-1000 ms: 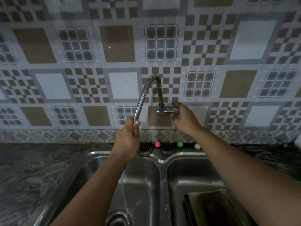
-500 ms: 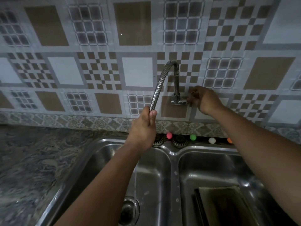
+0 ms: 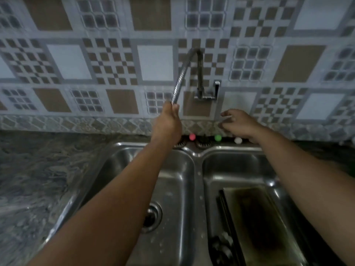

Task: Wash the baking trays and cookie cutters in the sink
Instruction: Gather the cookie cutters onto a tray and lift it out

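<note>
- The left hand (image 3: 169, 121) reaches up over the left basin, its fingers clamped round the lower end of the flexible tap hose (image 3: 180, 81), which arches up and back down to the wall fitting.
- The right hand (image 3: 238, 122) hangs in the air just below and to the right of the tap lever (image 3: 216, 89), fingers apart and loosely bent, holding nothing.
- The tap lever stands upright above those fingers, clear of them.
- Well below the right fingers, in the right basin of the double sink (image 3: 194, 150), lies a baking tray (image 3: 263, 223) with a dark, stained bottom; a second tray edge shows along its left side.
- Something small and pale sits at the near left corner of that basin, too blurred to name.
- Behind the sink, just under both hands, a pink ball (image 3: 192, 136), a green ball (image 3: 217, 137) and a white ball (image 3: 237, 140) sit in a row on the ledge.
- The marbled bench (image 3: 38, 179) spreads out left of the left arm.
</note>
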